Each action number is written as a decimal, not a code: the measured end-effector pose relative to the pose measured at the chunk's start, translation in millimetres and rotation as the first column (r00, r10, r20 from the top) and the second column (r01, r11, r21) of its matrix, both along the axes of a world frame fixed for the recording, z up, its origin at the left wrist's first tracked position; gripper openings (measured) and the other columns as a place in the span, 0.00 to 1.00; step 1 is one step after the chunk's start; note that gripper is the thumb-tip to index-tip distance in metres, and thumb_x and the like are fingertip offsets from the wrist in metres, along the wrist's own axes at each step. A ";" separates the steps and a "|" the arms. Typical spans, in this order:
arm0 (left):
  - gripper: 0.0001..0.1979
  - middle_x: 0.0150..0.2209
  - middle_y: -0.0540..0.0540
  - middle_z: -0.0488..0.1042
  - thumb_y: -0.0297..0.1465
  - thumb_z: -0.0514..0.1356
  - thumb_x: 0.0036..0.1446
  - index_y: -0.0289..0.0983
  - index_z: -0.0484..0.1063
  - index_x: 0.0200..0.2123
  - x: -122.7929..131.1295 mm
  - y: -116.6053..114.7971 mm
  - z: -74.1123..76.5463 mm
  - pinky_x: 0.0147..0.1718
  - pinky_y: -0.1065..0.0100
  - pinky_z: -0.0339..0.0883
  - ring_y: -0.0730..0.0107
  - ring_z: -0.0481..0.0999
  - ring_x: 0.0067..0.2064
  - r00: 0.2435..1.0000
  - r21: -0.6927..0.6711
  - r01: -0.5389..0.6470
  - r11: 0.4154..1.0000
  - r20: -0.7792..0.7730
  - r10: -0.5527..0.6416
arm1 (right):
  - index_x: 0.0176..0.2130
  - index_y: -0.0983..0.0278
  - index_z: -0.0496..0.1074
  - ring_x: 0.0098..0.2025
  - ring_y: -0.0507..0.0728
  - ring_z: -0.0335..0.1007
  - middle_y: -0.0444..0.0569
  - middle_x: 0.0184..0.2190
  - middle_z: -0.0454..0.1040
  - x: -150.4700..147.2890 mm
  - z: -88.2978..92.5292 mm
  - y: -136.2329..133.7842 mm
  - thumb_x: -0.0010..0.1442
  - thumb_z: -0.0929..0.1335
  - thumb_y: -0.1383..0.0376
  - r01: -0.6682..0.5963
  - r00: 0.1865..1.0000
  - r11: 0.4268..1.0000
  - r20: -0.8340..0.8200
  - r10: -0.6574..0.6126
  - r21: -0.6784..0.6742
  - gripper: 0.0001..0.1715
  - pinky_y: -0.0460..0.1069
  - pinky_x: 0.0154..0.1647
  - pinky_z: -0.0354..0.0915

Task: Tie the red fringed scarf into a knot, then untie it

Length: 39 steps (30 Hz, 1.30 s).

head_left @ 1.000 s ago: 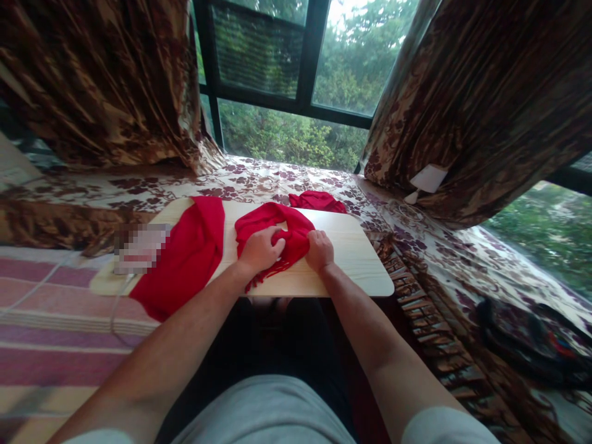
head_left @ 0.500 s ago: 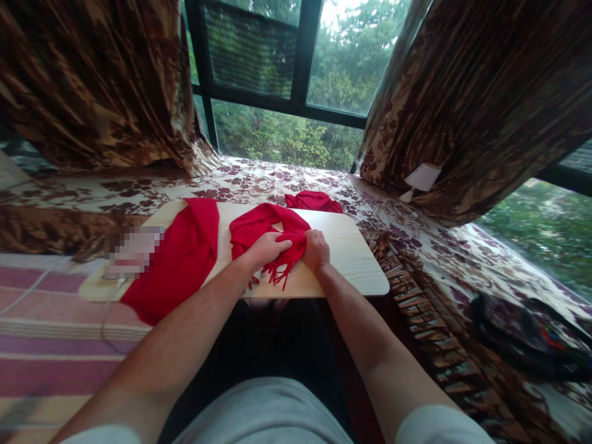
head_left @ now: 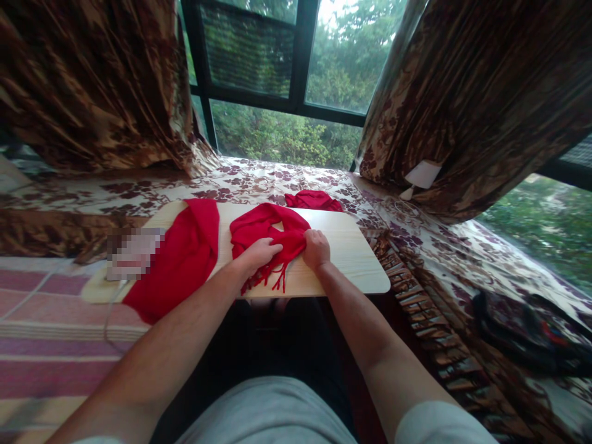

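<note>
As mid scarf [head_left: 253, 220] loops lengthwise, fringe [head_left: 281, 276] pts nearside.

On the pale wooden tabletop [head_left: 346, 259] there lay a red fringed scarf [head_left: 256, 223], a red cloth [head_left: 185, 259] which hung over the near edge, and leftmost, a blurred object [head_left: 133, 254]

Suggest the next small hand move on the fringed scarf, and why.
Probably slide the left hand toward the fringe to straighten it, with the right hand anchoring the red scarf: strands lie in uneven clumps near the table's front edge, the left hand is close by, and the right grips the scarf's right side.
</note>
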<state>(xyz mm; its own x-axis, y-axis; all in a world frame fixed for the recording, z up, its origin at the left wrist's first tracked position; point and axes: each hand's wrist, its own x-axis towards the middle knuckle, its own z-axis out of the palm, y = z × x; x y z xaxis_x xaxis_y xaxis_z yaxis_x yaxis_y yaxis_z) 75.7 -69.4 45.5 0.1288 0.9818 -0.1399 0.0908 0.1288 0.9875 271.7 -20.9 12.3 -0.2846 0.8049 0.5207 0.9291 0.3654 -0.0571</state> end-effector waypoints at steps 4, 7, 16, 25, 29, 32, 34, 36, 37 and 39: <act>0.11 0.26 0.48 0.75 0.32 0.61 0.51 0.36 0.70 0.39 10.4 -1.9 -8.1 0.26 0.66 0.71 0.65 0.76 0.26 0.991 -0.104 -0.036 0.994 0.124 0.049 | 0.43 0.65 0.71 0.44 0.63 0.62 0.56 0.40 0.73 -0.1 1.7 -1.8 0.55 0.67 0.70 -0.055 0.998 0.998 -0.016 0.054 -0.009 0.14 0.54 0.45 0.57; 0.10 0.25 0.48 0.74 0.31 0.60 0.52 0.36 0.68 0.39 12.2 -2.1 -7.9 0.24 0.67 0.70 0.66 0.75 0.24 0.987 -0.130 -0.066 0.989 0.138 0.084 | 0.46 0.64 0.71 0.47 0.63 0.62 0.56 0.44 0.72 -0.2 2.6 -2.4 0.55 0.68 0.68 -0.086 0.996 0.996 -0.026 0.086 0.014 0.17 0.54 0.46 0.57; 0.12 0.26 0.45 0.76 0.33 0.60 0.55 0.35 0.70 0.43 12.5 -8.4 1.3 0.17 0.72 0.66 0.69 0.73 0.22 0.998 -0.069 -0.023 0.997 -0.054 0.019 | 0.40 0.65 0.69 0.40 0.62 0.63 0.55 0.36 0.73 0.5 -2.7 2.3 0.59 0.63 0.72 0.057 0.994 0.998 -0.098 -0.056 0.007 0.09 0.53 0.43 0.56; 0.10 0.20 0.45 0.74 0.34 0.56 0.56 0.34 0.73 0.36 -0.9 -13.6 15.6 0.16 0.71 0.59 0.72 0.64 0.15 0.978 -0.076 -0.021 0.997 -0.209 0.004 | 0.46 0.66 0.71 0.47 0.63 0.63 0.57 0.43 0.74 0.2 1.7 -0.9 0.59 0.64 0.73 -0.035 0.995 0.999 -0.097 0.037 0.020 0.15 0.54 0.48 0.57; 0.09 0.22 0.44 0.75 0.33 0.57 0.53 0.35 0.73 0.26 -14.6 -15.7 17.7 0.20 0.69 0.61 0.67 0.71 0.20 0.948 -0.022 -0.049 0.999 -0.317 0.040 | 0.47 0.66 0.71 0.49 0.63 0.62 0.57 0.46 0.74 0.6 1.3 -0.6 0.56 0.65 0.73 -0.064 0.996 0.998 -0.058 0.064 -0.001 0.19 0.54 0.49 0.57; 0.10 0.21 0.44 0.73 0.31 0.59 0.51 0.37 0.69 0.19 -24.4 -12.1 15.5 0.24 0.67 0.63 0.62 0.73 0.24 0.841 0.104 -0.015 0.994 -0.537 0.069 | 0.47 0.65 0.72 0.49 0.63 0.63 0.57 0.46 0.74 0.6 -0.8 0.8 0.54 0.66 0.74 -0.073 0.996 0.997 -0.053 0.072 -0.015 0.19 0.54 0.49 0.58; 0.10 0.22 0.43 0.74 0.30 0.62 0.49 0.39 0.68 0.19 -29.2 -8.2 12.5 0.30 0.64 0.66 0.59 0.76 0.28 0.726 0.190 0.035 0.981 -0.680 0.106 | 0.45 0.65 0.73 0.49 0.63 0.64 0.56 0.45 0.75 0.5 -2.2 1.9 0.54 0.66 0.74 -0.086 0.995 0.996 -0.054 0.085 -0.013 0.18 0.54 0.49 0.58; 0.07 0.25 0.42 0.75 0.32 0.64 0.49 0.39 0.70 0.22 -32.2 -5.7 8.8 0.34 0.62 0.68 0.55 0.77 0.31 0.631 0.206 0.067 0.976 -0.766 0.119 | 0.43 0.64 0.73 0.48 0.62 0.64 0.55 0.43 0.75 0.6 -3.3 2.8 0.54 0.66 0.74 -0.104 0.993 0.995 -0.050 0.103 -0.010 0.16 0.53 0.49 0.57; 0.06 0.26 0.41 0.76 0.33 0.64 0.49 0.39 0.72 0.25 -33.0 -5.5 6.9 0.35 0.62 0.68 0.54 0.78 0.32 0.604 0.179 0.076 0.981 -0.791 0.097 | 0.42 0.64 0.73 0.48 0.62 0.64 0.55 0.42 0.76 0.8 -3.5 3.2 0.55 0.65 0.74 -0.113 0.993 0.994 -0.043 0.112 -0.014 0.14 0.53 0.49 0.57; 0.08 0.27 0.41 0.77 0.36 0.65 0.50 0.39 0.75 0.31 -33.6 -7.3 3.7 0.35 0.61 0.68 0.53 0.78 0.32 0.561 0.119 0.097 0.988 -0.826 0.044 | 0.38 0.63 0.74 0.46 0.61 0.65 0.54 0.39 0.76 1.4 -3.5 3.3 0.56 0.65 0.74 -0.126 0.992 0.991 -0.021 0.126 -0.036 0.11 0.53 0.48 0.56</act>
